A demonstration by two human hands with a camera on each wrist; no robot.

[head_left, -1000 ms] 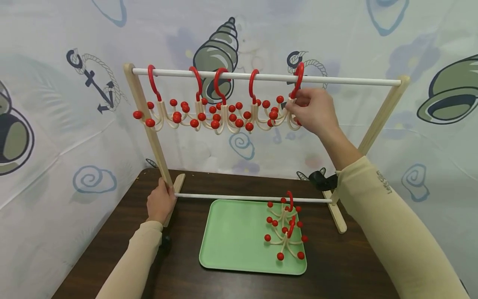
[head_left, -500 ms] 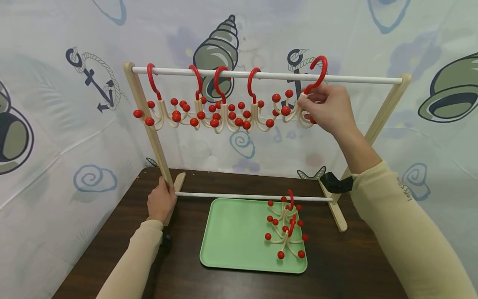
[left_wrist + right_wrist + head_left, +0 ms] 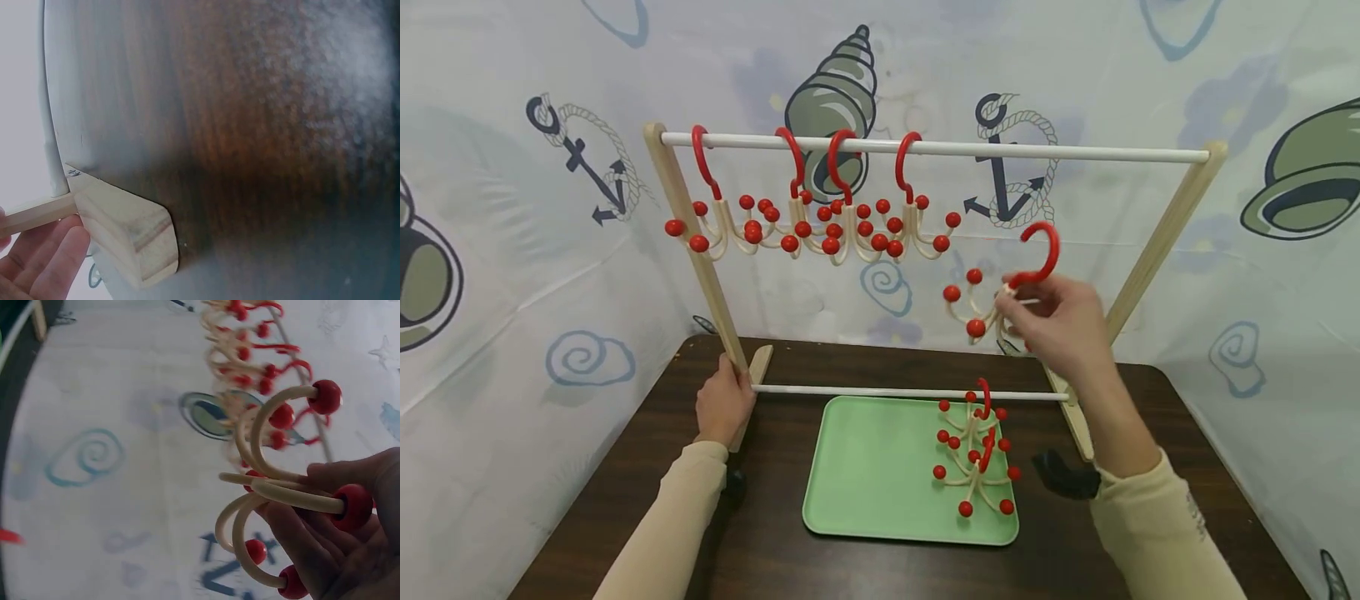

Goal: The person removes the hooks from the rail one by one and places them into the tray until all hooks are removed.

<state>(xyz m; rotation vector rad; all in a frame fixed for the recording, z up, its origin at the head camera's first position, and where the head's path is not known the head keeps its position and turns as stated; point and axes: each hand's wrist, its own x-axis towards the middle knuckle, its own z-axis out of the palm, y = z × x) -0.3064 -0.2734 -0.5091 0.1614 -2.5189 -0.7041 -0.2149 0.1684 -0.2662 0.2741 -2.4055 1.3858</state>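
Note:
Between thumb and fingers, my right hand (image 3: 1060, 321) pinches the stem of a multi-arm hanging hook (image 3: 1039, 254), cream with red ball tips and a red top hook. It is off the rail, in the air below it at the right. In the right wrist view the held hook's curved arms (image 3: 275, 437) fan out from my fingers. My left hand (image 3: 724, 404) grips the foot of the wooden rack's left post (image 3: 706, 271); the left wrist view shows fingers at the post (image 3: 39, 212). Several similar hooks (image 3: 850, 208) hang on the white rail (image 3: 1075, 152), left of centre.
A green tray (image 3: 880, 467) lies on the dark brown table (image 3: 760, 542), with two more multi-arm hooks (image 3: 977, 479) at its right side. A lower white bar (image 3: 865, 391) crosses behind the tray. The rack's right post (image 3: 1165, 225) stands behind my right hand.
My right hand has lifted the rightmost hook off the rail, moving it right and then down below the rail. My left hand stays on the post.

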